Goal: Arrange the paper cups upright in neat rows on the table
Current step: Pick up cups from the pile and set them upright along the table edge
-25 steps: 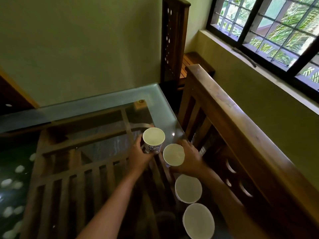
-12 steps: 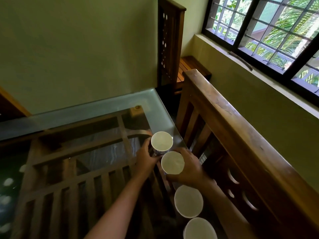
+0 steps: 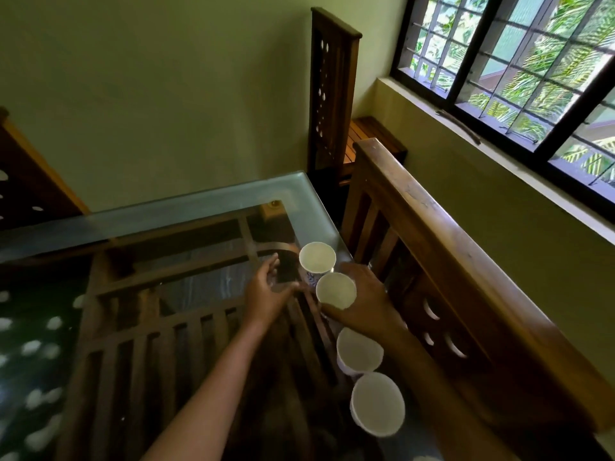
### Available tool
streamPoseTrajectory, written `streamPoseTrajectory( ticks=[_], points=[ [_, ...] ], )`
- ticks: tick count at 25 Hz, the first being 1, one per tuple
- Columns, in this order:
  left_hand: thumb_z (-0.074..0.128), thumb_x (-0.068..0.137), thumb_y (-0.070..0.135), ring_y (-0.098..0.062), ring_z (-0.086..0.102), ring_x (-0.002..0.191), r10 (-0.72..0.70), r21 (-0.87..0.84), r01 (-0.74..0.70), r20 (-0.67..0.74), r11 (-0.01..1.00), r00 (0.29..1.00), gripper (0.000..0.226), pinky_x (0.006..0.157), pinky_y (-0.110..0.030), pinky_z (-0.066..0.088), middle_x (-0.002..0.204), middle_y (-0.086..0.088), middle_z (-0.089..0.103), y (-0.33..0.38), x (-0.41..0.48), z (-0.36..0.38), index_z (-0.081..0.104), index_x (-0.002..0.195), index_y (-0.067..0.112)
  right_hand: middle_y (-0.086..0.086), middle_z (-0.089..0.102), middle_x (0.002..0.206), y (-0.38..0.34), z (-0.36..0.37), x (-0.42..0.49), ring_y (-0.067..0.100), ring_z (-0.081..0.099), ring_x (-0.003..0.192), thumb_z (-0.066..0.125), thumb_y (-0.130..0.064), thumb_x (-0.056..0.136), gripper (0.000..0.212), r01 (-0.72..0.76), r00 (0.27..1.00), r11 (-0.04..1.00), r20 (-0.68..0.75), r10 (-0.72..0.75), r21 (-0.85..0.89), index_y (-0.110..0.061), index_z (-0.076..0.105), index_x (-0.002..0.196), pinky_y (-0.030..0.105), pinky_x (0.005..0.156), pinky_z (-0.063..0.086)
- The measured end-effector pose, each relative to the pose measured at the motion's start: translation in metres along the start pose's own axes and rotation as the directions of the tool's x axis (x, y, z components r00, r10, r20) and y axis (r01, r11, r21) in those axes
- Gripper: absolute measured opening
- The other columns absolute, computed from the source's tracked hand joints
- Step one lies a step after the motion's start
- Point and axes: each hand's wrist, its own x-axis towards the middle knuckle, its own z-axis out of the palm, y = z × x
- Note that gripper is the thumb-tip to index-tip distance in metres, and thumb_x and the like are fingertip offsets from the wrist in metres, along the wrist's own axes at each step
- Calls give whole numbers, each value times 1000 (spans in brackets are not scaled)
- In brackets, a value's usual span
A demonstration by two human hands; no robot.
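Standing upright along the 3 o'clock edge of the glass table [image 3: 199, 207]: four paper cups [image 3: 377, 402], one row. Right hand [image 3: 366, 307] fingers clasp the second-farthest cup [image 3: 336, 289], hiding its wall; left hand [image 3: 269, 294], fingers apart, empty, at its 9 o'clock.

daylight is coming in through the window [image 3: 519, 71] at upper right, slightly blowing out the foliage outside. the room is reading dim and green-tinted overall. the glass tabletop [image 3: 206, 207] is catching pale glare along its far edge and mirroring soft white blobs at lower left. each paper cup [image 3: 377, 404] is showing brightest inside. the left hand [image 3: 266, 291] is smearing slightly. the wide-angle lens is bending the window frame and leaning the chair back [image 3: 332, 94]. fine detail is looking soft everywhere.
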Motion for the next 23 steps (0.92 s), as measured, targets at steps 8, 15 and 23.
streamPoseTrajectory(
  ticks=[8, 15, 23],
  points=[
    [73, 77, 24, -22, 50, 120, 293, 448, -224, -92, 865, 952, 55, 97, -24, 34, 128, -7, 56, -6, -168, -124, 53, 127, 14, 7, 56, 126, -106, 49, -98, 24, 53, 116, 71, -21, 78, 51, 282, 954, 959, 110, -278, -20, -13, 52, 126, 25, 95, 42],
    [75, 75, 20, -15, 53, 113, 191, 385, -40, -363, 922, 912, 53, 93, -25, 42, 121, -9, 59, -94, -367, -271, 56, 122, 6, 9, 52, 129, -195, 181, -239, 25, 48, 122, 72, -22, 80, 58, 330, 876, 934, 324, -357, 137, -11, 48, 131, 35, 101, 42],
    [77, 73, 18, -16, 58, 105, 71, 305, 241, -742, 922, 667, 46, 90, -23, 41, 113, -6, 65, -174, -568, -423, 62, 114, 6, 5, 52, 130, -305, 327, -390, 17, 50, 119, 71, -32, 79, 61, 413, 763, 890, 461, -453, 193, -12, 47, 131, 35, 103, 42]
  ],
)
